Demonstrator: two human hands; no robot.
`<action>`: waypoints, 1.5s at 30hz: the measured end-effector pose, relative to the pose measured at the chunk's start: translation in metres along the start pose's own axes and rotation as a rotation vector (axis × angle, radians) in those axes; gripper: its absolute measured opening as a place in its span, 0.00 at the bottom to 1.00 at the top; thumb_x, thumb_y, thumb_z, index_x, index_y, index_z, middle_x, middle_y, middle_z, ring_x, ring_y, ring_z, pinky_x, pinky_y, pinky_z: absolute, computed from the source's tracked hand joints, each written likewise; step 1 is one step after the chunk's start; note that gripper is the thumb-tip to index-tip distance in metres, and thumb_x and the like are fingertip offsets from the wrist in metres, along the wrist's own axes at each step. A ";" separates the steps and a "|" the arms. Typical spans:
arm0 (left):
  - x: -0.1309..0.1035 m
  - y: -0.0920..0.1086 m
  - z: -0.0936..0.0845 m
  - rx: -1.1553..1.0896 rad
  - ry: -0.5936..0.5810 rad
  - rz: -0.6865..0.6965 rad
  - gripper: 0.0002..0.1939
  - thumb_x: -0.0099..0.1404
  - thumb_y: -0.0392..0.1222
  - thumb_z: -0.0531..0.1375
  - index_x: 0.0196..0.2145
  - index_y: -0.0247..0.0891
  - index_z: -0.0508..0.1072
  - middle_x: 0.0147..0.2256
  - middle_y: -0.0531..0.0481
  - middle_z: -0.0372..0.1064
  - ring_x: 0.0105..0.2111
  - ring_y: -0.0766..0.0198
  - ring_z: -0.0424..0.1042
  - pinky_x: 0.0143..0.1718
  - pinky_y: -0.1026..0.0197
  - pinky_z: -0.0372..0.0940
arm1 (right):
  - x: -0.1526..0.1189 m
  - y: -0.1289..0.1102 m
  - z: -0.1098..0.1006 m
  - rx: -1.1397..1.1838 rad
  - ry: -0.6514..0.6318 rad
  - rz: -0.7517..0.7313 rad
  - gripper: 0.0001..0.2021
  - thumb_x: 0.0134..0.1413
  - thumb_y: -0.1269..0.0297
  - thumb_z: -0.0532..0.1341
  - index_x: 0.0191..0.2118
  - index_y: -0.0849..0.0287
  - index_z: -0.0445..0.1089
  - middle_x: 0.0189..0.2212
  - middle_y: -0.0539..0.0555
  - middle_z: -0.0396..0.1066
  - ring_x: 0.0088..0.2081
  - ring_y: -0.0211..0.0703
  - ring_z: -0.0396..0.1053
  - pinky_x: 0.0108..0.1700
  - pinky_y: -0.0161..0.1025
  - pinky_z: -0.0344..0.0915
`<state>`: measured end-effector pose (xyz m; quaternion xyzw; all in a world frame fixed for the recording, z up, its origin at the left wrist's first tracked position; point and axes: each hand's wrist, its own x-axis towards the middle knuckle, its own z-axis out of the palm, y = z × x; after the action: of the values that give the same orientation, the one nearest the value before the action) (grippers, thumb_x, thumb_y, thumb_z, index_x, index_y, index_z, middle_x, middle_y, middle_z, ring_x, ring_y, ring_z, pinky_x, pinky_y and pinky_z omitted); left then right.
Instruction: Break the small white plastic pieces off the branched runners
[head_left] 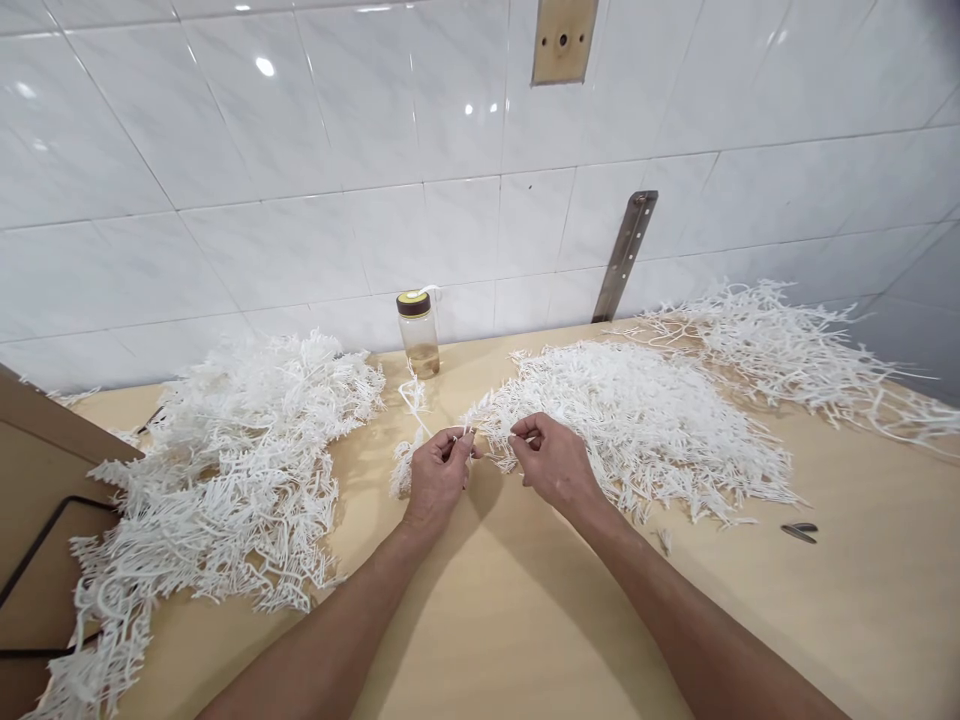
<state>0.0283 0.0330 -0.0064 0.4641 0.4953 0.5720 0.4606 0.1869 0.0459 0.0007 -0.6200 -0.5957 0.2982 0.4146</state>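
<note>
My left hand (442, 468) is closed in a pinch on a thin white branched strand (415, 397), part of which stands up beyond the fingers. Just to its right, my right hand (551, 460) has thumb and fingertips pressed together at the near left edge of a pile of short white pieces (645, 420); whatever it may pinch is too small to make out. A gap separates the two hands. Beside my left hand, a small white clump (405, 465) lies on the wooden table (495, 600).
A large white branched heap (255, 450) covers the left side. Long white strands (780, 340) lie at the back right. A lidded bottle (418, 335) stands near the tiled wall (300, 250). Small dark snips (799, 532) lie at right, a brown box (52, 510) at far left.
</note>
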 end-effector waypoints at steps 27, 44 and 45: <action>-0.008 -0.003 0.000 0.310 -0.024 0.234 0.10 0.63 0.45 0.60 0.33 0.39 0.79 0.29 0.51 0.76 0.31 0.62 0.73 0.35 0.64 0.64 | -0.007 -0.022 -0.014 0.541 -0.343 0.150 0.22 0.49 0.52 0.69 0.43 0.59 0.63 0.29 0.54 0.70 0.29 0.40 0.69 0.20 0.32 0.69; -0.007 0.012 0.000 -0.078 -0.295 -0.283 0.24 0.60 0.64 0.59 0.31 0.36 0.72 0.12 0.57 0.57 0.11 0.73 0.49 0.12 0.67 0.39 | -0.004 -0.016 -0.013 0.503 -0.420 -0.021 0.27 0.48 0.61 0.67 0.54 0.62 0.62 0.30 0.50 0.69 0.31 0.40 0.70 0.27 0.35 0.71; -0.007 0.012 0.000 -0.105 -0.284 -0.292 0.24 0.59 0.63 0.60 0.30 0.36 0.72 0.12 0.58 0.55 0.11 0.73 0.48 0.12 0.67 0.37 | -0.004 -0.016 -0.014 0.507 -0.433 -0.024 0.28 0.48 0.61 0.67 0.54 0.61 0.62 0.30 0.50 0.69 0.30 0.40 0.70 0.27 0.35 0.71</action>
<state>0.0282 0.0252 0.0047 0.4387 0.4571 0.4531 0.6272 0.1909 0.0387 0.0212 -0.4122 -0.5841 0.5568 0.4229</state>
